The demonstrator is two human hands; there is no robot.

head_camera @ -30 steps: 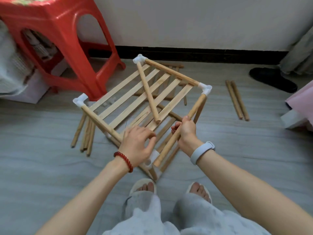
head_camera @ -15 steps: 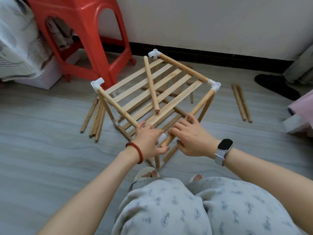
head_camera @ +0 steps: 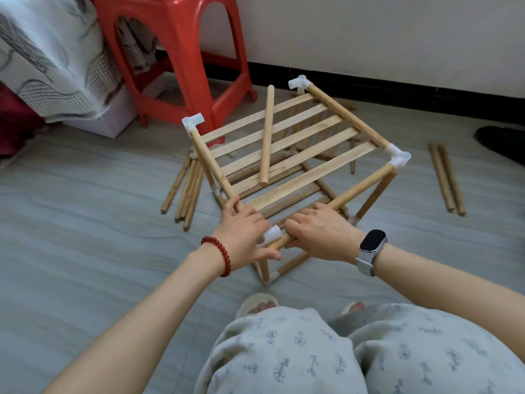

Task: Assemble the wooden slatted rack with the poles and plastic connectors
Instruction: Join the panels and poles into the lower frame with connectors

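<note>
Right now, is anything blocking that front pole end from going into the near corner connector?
Nothing visible does. The right hand grips the pole with its end right at the connector, which the left hand holds. Whether it is already seated I cannot tell. The loose pole lies on the slats, out of the way.

Single head view, wide-angle, looking forward and down, close above rack (head_camera: 284, 143) on floor (head_camera: 85, 251).
</note>
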